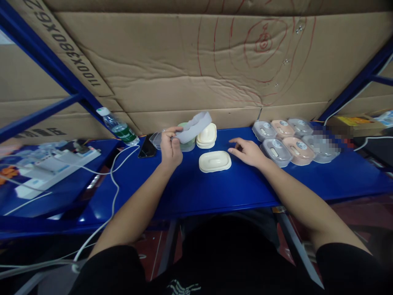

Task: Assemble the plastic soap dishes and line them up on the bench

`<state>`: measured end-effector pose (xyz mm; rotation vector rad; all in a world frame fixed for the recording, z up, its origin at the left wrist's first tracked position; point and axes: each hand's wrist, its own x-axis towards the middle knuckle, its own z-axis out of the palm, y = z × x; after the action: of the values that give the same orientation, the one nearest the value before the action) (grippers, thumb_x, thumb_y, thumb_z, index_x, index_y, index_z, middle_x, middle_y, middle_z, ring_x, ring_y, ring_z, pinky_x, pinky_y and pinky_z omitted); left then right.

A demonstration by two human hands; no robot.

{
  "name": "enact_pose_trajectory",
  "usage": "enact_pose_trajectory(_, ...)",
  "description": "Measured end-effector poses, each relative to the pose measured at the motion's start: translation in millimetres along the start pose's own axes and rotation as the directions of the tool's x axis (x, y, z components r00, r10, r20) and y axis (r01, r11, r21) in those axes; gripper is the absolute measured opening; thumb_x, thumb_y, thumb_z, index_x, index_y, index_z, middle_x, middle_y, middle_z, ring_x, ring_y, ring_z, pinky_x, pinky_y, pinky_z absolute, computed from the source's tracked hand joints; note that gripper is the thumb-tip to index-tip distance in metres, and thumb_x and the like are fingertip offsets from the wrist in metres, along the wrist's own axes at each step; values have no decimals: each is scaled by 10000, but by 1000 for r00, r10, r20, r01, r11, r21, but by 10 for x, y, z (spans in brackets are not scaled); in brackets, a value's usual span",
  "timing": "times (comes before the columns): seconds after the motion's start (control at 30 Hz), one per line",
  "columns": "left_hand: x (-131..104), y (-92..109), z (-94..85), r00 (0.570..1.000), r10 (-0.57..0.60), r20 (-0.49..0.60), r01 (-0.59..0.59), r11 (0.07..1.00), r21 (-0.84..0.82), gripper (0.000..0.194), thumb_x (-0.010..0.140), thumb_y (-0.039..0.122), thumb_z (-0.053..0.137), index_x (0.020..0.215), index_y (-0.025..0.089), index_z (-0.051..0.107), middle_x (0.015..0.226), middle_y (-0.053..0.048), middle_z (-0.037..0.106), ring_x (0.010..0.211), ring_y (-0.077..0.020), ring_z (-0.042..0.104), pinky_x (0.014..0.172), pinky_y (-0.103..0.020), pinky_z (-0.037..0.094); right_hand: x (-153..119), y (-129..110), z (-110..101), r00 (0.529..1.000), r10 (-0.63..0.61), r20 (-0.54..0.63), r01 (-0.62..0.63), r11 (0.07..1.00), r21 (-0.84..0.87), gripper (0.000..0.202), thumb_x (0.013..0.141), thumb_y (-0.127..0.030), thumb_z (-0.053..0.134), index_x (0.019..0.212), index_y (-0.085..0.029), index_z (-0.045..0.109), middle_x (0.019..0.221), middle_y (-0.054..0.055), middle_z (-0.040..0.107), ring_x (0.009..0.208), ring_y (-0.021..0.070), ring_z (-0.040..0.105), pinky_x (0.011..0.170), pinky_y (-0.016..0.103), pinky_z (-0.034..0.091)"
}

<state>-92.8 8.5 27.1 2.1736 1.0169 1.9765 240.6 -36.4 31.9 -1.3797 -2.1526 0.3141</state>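
Hovering above the worktop (239, 190) in the head view, a translucent grey piece (196, 126) is pinched in the left hand (171, 150), near a cream stack (206, 137). The right hand (248, 151) is held loosely open just beside a shallow cream piece (215, 161), while two rows of lidded containers (278, 152) are set out farther right.

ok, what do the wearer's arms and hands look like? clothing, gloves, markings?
Short black sleeves end above the elbows, leaving the forearms uncovered. Left hand and right hand are ungloved; no watch shows at either wrist. The black shirt front carries a pale print.
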Motion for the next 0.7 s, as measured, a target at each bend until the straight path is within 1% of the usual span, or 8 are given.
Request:
enact_pose_trajectory(0.07,-51,99,60,996,-75,56,79,994,-73,563,1041,785,338,969,250,498,1007,-90,689,958,-246,677,888,-427,541,-3,18,15,996,-23,-87,29,998,61,634,1026,-637,549,1455,-173,598,1031,91,788,758,227,695,745,364,519)
enact_pose_trajectory(0.13,-117,168,129,967,-175,183,199,972,-121,596,1028,805,358,922,241,521,862,-47,626,800,-211,623,775,-385,535,-5,39,34,990,-71,-119,84,991,108,702,1020,-666,542,1515,-168,539,1116,111,783,740,221,685,749,377,539)
enact_pose_trajectory(0.27,-230,195,264,821,-336,462,477,847,-233,629,1006,831,384,858,234,515,774,-22,557,729,-191,598,704,-358,537,-7,54,52,981,-134,-142,155,977,148,649,1012,-729,502,1334,-189,662,1076,112,785,788,235,688,758,383,547)
enact_pose_trajectory(0.33,-245,175,299,735,-385,558,605,745,-281,616,999,829,409,915,231,532,795,-30,590,743,-203,650,688,-361,564,-5,42,51,981,-97,-170,127,976,174,638,974,-771,532,1176,-191,703,961,96,776,761,229,670,724,369,533)
enact_pose_trajectory(0.4,-228,156,302,680,-402,612,678,664,-317,604,986,821,454,1046,228,555,845,-41,639,730,-209,686,654,-365,588,-1,18,53,981,-47,-186,87,972,217,625,924,-800,586,1038,-196,697,857,72,745,710,210,637,682,348,508)
enact_pose_trajectory(0.53,-157,168,256,677,-388,625,693,622,-364,739,939,777,601,1428,244,453,1013,-87,706,745,-224,724,645,-394,622,15,-25,84,991,45,-125,-2,945,326,585,894,-804,630,841,-221,622,712,28,676,639,181,593,631,317,457)
enact_pose_trajectory(0.63,-130,203,224,673,-306,674,639,699,-320,1022,793,609,864,1589,255,329,1205,-141,709,950,-294,749,740,-430,640,27,-11,117,995,96,-11,-82,899,430,611,898,-821,608,745,-231,561,656,23,664,595,171,605,611,308,452)
enact_pose_trajectory(0.7,-124,219,205,668,-268,694,586,764,-269,1140,702,490,950,1624,261,321,1307,-164,683,1073,-332,727,793,-441,632,33,18,131,991,115,62,-131,866,483,642,903,-841,573,703,-232,548,636,27,663,564,163,609,594,302,453)
